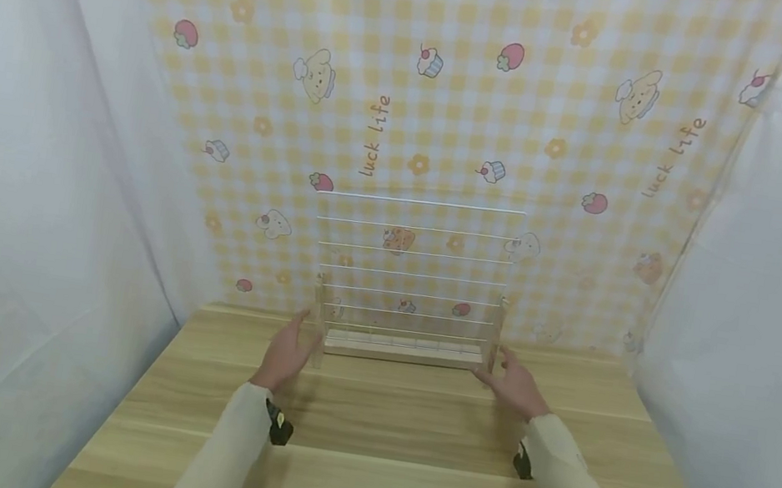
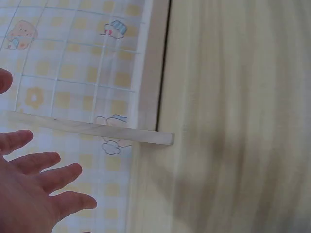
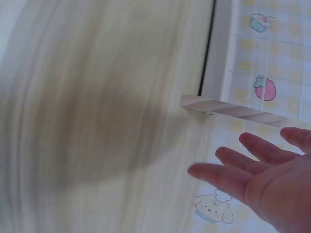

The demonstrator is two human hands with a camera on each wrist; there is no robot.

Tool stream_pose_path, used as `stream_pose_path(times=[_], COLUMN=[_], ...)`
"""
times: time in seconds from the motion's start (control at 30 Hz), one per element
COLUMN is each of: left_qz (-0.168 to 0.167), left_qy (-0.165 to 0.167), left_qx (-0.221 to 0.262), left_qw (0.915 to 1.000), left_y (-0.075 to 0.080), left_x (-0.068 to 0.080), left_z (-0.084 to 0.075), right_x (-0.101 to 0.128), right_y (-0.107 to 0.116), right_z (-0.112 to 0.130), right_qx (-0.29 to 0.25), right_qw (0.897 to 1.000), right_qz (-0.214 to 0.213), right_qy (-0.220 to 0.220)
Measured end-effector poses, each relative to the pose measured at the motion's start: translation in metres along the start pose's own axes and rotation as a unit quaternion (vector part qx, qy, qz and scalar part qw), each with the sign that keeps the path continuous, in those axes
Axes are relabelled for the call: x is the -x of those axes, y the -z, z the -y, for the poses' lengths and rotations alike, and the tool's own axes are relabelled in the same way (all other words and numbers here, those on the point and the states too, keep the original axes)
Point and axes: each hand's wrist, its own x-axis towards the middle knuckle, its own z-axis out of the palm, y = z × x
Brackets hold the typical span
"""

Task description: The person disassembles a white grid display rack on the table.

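A wire rack (image 1: 410, 281) with a wooden base and two wooden end posts stands upright at the far edge of the wooden table (image 1: 406, 449), about midway along it, close against the checked backdrop (image 1: 461, 77). The left hand (image 1: 285, 353) is at the rack's left post, fingers straight and spread; from the left wrist view the fingers (image 2: 46, 177) lie apart from the post with a gap between. The right hand (image 1: 517, 385) is just beside the right post, its fingers (image 3: 228, 177) likewise extended and fanned, holding nothing. Whether either hand touches the wood cannot be told from the head view.
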Motion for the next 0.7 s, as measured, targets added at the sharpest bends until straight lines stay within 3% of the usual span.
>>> stream_pose_path(times=[0.23,0.5,0.7], left_qz=[0.016,0.031,0.058], left_qy=[0.011,0.017,0.022], left_qx=[0.075,0.075,0.080], left_qw=[0.9970,0.9966,0.9948], left_y=[0.017,0.035,0.040], left_x=[-0.025,-0.051,-0.066], left_z=[-0.011,-0.040,-0.048], right_x=[-0.013,-0.029,-0.031], right_y=[0.017,0.052,0.070], right_z=[0.011,0.048,0.075], right_qx=[-0.032,0.011,0.029], right_qw=[0.999,1.000,0.999], right_qz=[0.023,-0.011,-0.011], right_qy=[-0.008,0.021,0.026])
